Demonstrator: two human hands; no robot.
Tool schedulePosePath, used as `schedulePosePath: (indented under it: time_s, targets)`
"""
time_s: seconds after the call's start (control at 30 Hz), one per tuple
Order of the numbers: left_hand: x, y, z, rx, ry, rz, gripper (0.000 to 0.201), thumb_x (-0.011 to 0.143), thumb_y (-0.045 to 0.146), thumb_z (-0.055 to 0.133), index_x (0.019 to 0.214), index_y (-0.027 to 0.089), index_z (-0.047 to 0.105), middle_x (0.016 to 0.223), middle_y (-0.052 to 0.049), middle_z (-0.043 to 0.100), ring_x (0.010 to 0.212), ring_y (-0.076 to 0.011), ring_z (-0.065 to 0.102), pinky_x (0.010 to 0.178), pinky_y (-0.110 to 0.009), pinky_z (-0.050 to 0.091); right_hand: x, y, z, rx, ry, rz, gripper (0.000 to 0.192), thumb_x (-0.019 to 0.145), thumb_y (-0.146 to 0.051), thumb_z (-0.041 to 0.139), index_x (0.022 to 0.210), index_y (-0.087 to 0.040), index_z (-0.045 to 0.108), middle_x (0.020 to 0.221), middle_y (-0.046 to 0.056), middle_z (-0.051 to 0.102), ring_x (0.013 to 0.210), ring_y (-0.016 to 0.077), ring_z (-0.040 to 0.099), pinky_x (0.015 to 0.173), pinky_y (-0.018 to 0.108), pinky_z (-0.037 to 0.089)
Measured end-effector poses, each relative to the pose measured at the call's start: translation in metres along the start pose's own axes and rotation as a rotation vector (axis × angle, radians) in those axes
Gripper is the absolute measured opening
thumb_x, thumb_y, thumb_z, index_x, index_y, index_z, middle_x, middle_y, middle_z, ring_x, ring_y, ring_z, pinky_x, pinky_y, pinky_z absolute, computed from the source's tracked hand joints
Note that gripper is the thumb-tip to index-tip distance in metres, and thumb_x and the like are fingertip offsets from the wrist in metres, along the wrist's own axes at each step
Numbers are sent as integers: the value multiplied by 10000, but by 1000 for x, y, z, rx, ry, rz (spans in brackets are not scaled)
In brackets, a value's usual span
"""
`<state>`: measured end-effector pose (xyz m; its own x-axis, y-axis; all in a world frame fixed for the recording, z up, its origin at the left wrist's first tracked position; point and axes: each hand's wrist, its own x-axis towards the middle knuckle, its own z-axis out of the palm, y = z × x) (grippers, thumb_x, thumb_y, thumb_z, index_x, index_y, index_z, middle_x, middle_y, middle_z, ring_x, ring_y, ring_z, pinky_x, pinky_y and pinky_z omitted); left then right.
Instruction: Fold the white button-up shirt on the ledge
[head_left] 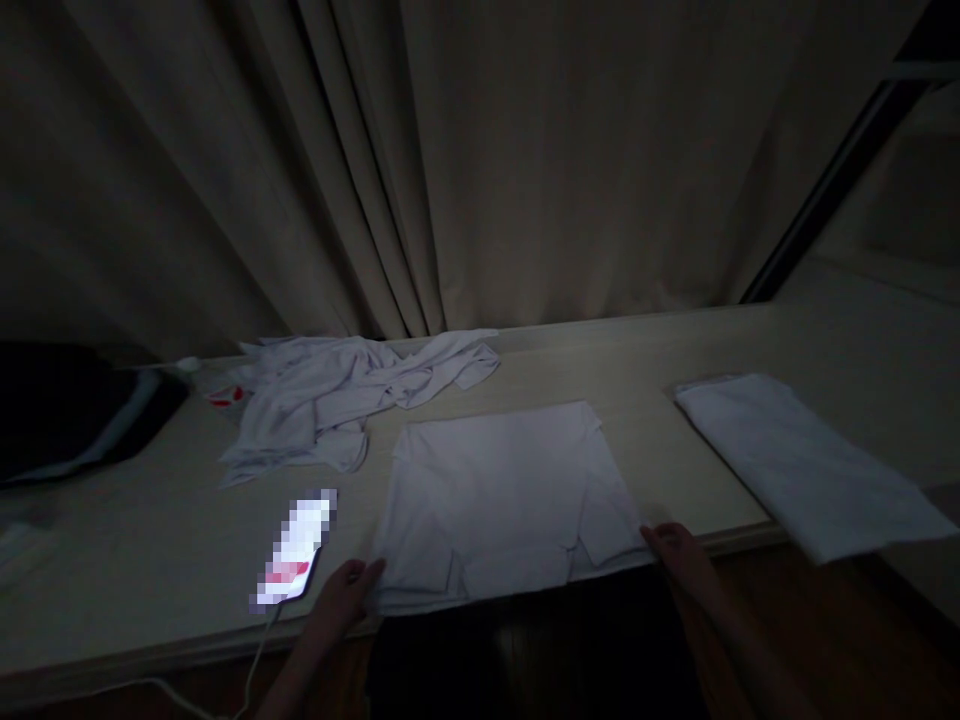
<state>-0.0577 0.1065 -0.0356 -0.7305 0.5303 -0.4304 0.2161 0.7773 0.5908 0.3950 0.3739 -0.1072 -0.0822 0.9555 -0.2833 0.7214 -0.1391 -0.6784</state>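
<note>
A white shirt (510,490) lies spread at the table's front edge, its sides folded inward and its sleeves lying on top. My left hand (351,588) is closed, pinching the shirt's near left edge between thumb and fingers. At the near right edge, my right hand (677,552) pinches the same shirt. A crumpled heap of white clothes (330,390) rests behind it to the left. Off to the right, a flat stack of folded white cloth (802,455) juts over the front edge. The dim light hides fine detail.
A lit phone (298,548) with a white cable (255,655) lies left of the shirt. Farther left are a dark bundle (75,410) and a clear item with red marks (225,395). Beige curtains (585,160) hang behind the pale table (622,370).
</note>
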Motion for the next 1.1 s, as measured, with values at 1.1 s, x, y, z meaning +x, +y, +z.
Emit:
schedulePosePath:
  time_s: [1.1]
  targets:
    - [180, 92, -8, 221, 175, 138, 532, 713, 628, 429, 880, 158, 615, 972, -168, 706, 929, -323, 648, 808, -409, 465, 172, -151, 37, -283, 78, -64, 410, 752, -598, 502, 800, -210, 623, 870, 112, 702, 826, 252, 646, 696, 353, 457]
